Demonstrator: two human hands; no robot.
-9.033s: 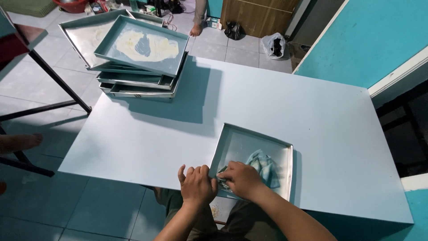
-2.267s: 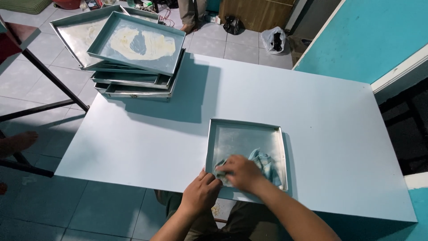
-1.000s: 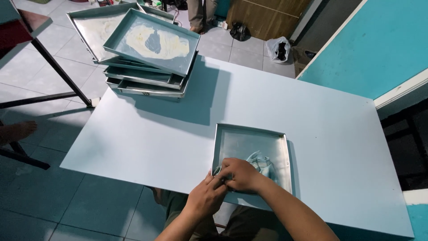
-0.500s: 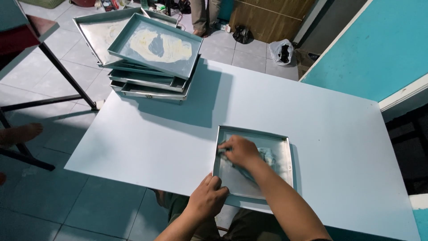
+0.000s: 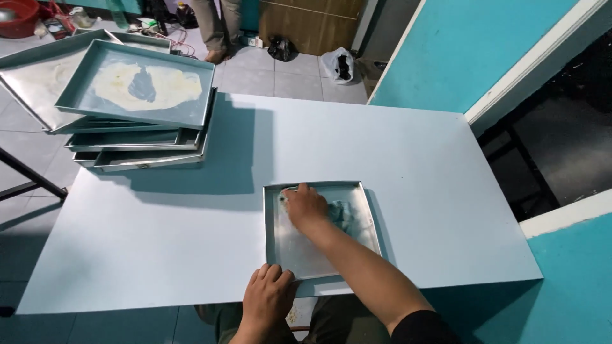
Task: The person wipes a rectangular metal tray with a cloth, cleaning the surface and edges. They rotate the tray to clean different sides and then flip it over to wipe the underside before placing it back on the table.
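A pale blue table [image 5: 159, 242] stands on a tiled floor between teal walls, with a stack of smeared metal trays [image 5: 137, 121] at its far left. The left hand [image 5: 268, 299] grips the near rim of a shallow metal tray [image 5: 299, 251], likely light, stiff and slippery; rims offer the best hold. The right hand [image 5: 306, 209] presses flat inside it beside a soft bluish cloth [image 5: 343, 215].

We see no labels, signs or screens. The only package-like things lie on the tiled floor beyond the table's far edge: a white plastic bag [image 5: 340, 65] with dark contents beside the wooden door, and a smaller black bag [image 5: 281, 48] just to its left against the same door.
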